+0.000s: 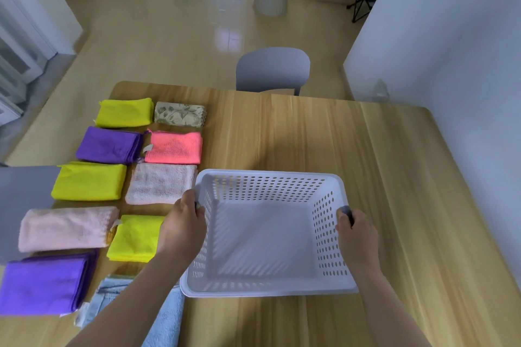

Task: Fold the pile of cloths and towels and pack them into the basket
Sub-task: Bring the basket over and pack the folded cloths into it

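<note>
I am gripping the white basket (pixel 270 174) by both side rims, my left hand (pixel 183 222) curling over its left edge and my right hand (pixel 356 234) over its right. It is sitting low in the centre of the frame over the wooden table (pixel 366 163), holding nothing; I cannot tell whether it is lifted. Folding is looking nearly finished to me: nine folded pieces are lying in two columns down the left side, from the yellow cloth (pixel 124 113) at upper left to the purple cloth (pixel 42 287) at lower left. A light blue towel (pixel 166 315) at the bottom edge, partly under my left forearm, is looking looser. All the packing is waiting.
</note>
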